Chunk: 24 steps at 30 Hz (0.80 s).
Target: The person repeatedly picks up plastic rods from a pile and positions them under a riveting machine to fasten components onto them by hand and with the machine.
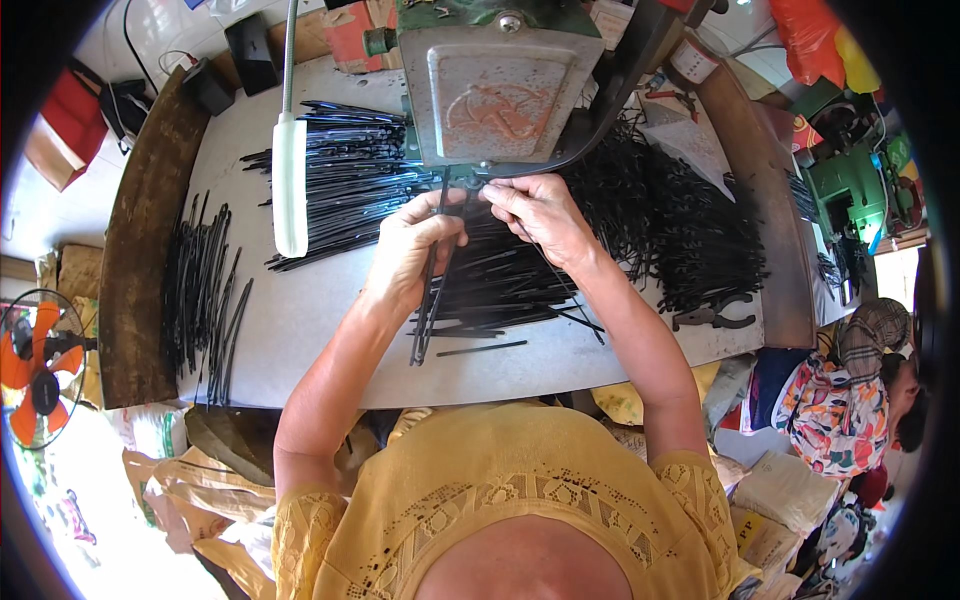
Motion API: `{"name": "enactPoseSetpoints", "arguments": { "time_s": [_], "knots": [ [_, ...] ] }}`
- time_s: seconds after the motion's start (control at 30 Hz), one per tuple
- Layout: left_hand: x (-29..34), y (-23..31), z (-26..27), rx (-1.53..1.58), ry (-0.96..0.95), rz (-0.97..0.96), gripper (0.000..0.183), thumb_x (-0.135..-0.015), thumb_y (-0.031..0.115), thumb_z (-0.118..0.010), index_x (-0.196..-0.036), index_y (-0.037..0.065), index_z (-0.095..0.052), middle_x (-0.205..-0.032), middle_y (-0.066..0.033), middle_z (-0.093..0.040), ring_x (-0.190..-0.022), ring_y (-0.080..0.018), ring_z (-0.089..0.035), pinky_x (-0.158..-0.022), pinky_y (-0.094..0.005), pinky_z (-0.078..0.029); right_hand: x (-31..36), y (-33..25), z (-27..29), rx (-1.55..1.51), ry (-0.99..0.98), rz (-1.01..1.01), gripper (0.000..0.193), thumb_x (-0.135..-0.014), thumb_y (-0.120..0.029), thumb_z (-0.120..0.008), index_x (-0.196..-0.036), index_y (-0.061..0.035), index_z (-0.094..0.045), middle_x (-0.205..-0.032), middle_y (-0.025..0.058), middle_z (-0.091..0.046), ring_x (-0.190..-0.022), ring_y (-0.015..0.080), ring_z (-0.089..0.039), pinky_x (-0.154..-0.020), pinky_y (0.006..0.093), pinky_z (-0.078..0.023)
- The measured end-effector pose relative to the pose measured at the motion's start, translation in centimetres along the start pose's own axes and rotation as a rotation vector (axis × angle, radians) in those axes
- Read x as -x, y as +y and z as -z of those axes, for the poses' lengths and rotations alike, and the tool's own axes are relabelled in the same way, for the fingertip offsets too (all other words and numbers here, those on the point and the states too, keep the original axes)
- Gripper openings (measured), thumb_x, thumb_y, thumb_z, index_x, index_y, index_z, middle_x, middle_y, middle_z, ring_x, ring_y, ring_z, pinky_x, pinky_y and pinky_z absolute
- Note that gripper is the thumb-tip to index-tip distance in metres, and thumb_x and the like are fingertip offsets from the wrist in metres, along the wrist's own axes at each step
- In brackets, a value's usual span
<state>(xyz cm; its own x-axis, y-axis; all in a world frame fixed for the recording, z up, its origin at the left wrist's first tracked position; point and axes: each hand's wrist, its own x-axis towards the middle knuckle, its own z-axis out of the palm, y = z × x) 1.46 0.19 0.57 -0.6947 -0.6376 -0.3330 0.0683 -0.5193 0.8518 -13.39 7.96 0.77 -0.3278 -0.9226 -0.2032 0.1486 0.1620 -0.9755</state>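
Observation:
My left hand (412, 252) grips a small bundle of long black rods (428, 310) that hang down toward the table's front edge. My right hand (540, 212) pinches the upper end of a thin black rod right below the grey metal press machine (498, 85). Both hands meet at the machine's lower jaw (470, 178). A big heap of black rods (350, 175) lies behind my left hand, and another tangled heap (690, 235) lies to the right of my right hand.
A white-headed lamp (290, 185) hangs over the grey table (300, 320). A further row of black rods (205, 290) lies at the left edge. Black pliers (712, 318) rest at the right front. An orange fan (35, 365) stands left; another person (850, 395) sits at the right.

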Motion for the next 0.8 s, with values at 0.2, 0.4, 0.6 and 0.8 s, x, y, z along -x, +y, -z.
{"name": "enactPoseSetpoints", "arguments": {
  "time_s": [0.2,0.4,0.6,0.8],
  "knots": [
    [0.0,-0.1,0.0,-0.008,0.01,-0.008,0.03,-0.07,0.0,-0.055,-0.1,0.001,-0.054,-0.061,-0.0061,-0.054,-0.043,-0.0055,-0.042,-0.037,-0.0167,-0.028,-0.1,0.1,-0.1,-0.003,0.023,-0.01,0.016,-0.08,-0.015,-0.056,-0.083,-0.0002,-0.058,-0.059,-0.0037,-0.047,-0.046,-0.0004,-0.036,-0.037,0.0136,-0.025],
    [-0.1,-0.2,-0.1,-0.022,0.023,-0.009,0.03,-0.071,0.0,-0.055,-0.101,0.001,-0.054,-0.061,-0.0064,-0.054,-0.042,-0.0055,-0.041,-0.036,-0.0169,-0.028,0.0,0.0,-0.3,-0.045,0.038,-0.049,0.015,-0.08,-0.014,-0.056,-0.075,-0.0004,-0.057,-0.059,-0.002,-0.048,-0.049,0.0021,-0.041,-0.041,0.0151,-0.032],
    [0.2,-0.4,0.7,-0.118,0.0,-0.033,0.008,-0.074,0.005,-0.057,-0.08,0.003,-0.052,-0.061,-0.0071,-0.054,-0.04,-0.0055,-0.041,-0.035,-0.0173,-0.029,0.5,-0.2,-0.2,-0.058,0.031,-0.112,0.014,-0.081,-0.015,-0.055,-0.079,-0.0009,-0.054,-0.06,-0.0009,-0.048,-0.043,0.0009,-0.037,-0.035,0.0143,-0.026],
    [0.5,-0.4,0.4,-0.106,-0.021,-0.03,0.012,-0.077,0.009,-0.058,-0.073,0.006,-0.047,-0.061,-0.0052,-0.054,-0.04,-0.0057,-0.04,-0.036,-0.0173,-0.029,1.0,0.5,-0.6,-0.171,-0.006,-0.019,0.014,-0.082,-0.011,-0.052,-0.074,0.0006,-0.052,-0.059,0.0016,-0.048,-0.043,0.0034,-0.04,-0.034,0.0176,-0.029]
  ]
}}
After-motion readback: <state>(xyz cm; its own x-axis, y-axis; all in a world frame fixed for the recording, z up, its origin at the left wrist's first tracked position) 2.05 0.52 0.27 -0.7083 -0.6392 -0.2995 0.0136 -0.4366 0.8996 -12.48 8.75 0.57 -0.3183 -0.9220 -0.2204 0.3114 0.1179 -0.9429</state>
